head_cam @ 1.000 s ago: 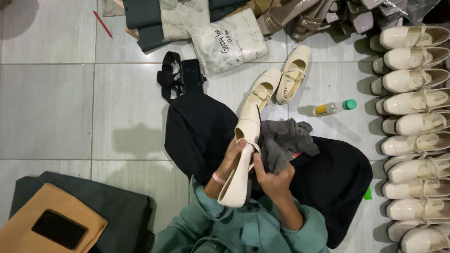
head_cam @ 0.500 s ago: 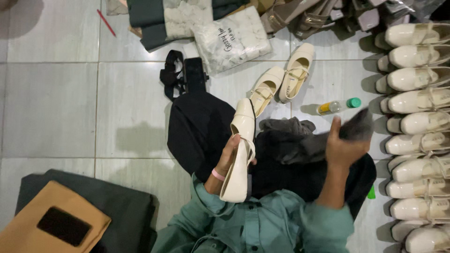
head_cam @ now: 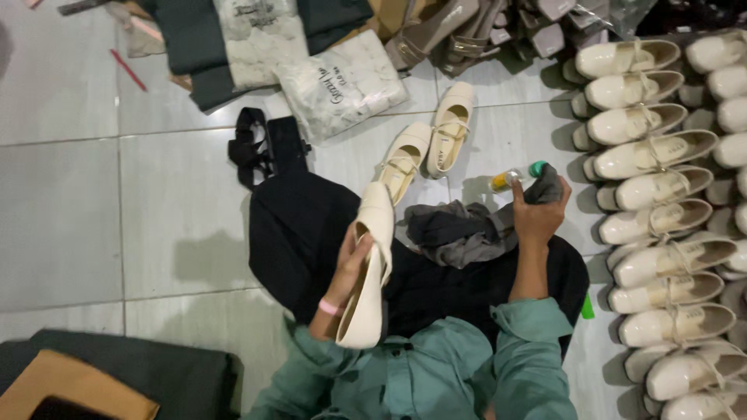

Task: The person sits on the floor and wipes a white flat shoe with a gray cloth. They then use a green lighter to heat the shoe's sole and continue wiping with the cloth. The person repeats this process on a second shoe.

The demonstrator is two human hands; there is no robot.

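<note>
- The left hand (head_cam: 352,268) grips a cream flat shoe (head_cam: 369,268), fingers clenched round its side. The shoe's long axis runs near to far, heel end by the person's chest, toe pointing away toward the far tiles.
- The right hand (head_cam: 538,211) is stretched out to the far right, closed round a dark grey cloth (head_cam: 545,187) bunched at the fingertips. It hovers just beside a small bottle (head_cam: 513,177) with a green cap, which lies on its side on the floor (head_cam: 156,218).
- That bottle lies far and right of the held shoe. The right hand is plainly the nearer of the two; the left is well apart from it.
- A second heap of grey cloth, the grey rag pile (head_cam: 455,233), rests on the black-clad lap between the two hands.
- Counts: one shoe in hand; two loose cream shoes (head_cam: 428,144) lying on the floor just beyond it, toes angled far and right; one bottle.
- Along the right edge stands a long row of cream shoes (head_cam: 654,155), at least ten, with a second row partly cut off, so an exact count cannot be had.
- Far left of centre: one white printed bag (head_cam: 338,82), and one black strap (head_cam: 253,144) on the tiles.
</note>
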